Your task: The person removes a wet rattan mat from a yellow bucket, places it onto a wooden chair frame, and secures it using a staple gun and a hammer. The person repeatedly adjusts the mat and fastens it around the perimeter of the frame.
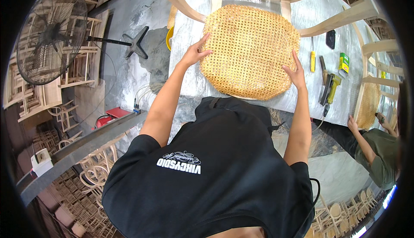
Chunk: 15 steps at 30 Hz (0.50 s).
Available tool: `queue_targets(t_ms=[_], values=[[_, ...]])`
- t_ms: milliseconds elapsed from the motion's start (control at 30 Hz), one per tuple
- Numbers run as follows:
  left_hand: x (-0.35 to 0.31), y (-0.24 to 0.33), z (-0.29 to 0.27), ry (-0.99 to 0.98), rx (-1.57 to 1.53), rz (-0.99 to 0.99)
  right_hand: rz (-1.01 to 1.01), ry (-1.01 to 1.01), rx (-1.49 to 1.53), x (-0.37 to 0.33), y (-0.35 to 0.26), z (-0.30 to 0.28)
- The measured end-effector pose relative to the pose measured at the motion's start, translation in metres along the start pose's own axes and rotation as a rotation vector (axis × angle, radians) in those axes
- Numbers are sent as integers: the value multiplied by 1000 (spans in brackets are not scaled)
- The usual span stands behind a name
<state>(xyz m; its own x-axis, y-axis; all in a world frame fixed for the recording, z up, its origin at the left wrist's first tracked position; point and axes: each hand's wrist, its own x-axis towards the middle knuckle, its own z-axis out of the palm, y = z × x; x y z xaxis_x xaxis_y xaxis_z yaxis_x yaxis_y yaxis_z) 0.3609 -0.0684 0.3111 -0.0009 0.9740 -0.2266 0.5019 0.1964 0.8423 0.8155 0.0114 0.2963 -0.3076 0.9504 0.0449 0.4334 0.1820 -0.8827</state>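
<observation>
Left hand at 9 o'clock, right hand at 3, both open against a cane seat; even pressure would steady it.

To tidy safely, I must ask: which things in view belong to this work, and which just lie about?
Seem to belong: woven panel, touched by left hand and right hand; chair frame; probably green tool.

Seem incidental: black phone-like object; standing fan.

Silvery tabletop, caned chair, yellow-handled tool, green box
</observation>
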Motion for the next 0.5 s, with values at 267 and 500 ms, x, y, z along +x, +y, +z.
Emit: queue_targets(t_ms=[267, 500], values=[[-1, -7, 0, 27, 60, 42, -1, -1, -28, 0, -3, 3], [0, -12, -2, 11, 40, 57, 12, -11, -52, 1, -2, 0]])
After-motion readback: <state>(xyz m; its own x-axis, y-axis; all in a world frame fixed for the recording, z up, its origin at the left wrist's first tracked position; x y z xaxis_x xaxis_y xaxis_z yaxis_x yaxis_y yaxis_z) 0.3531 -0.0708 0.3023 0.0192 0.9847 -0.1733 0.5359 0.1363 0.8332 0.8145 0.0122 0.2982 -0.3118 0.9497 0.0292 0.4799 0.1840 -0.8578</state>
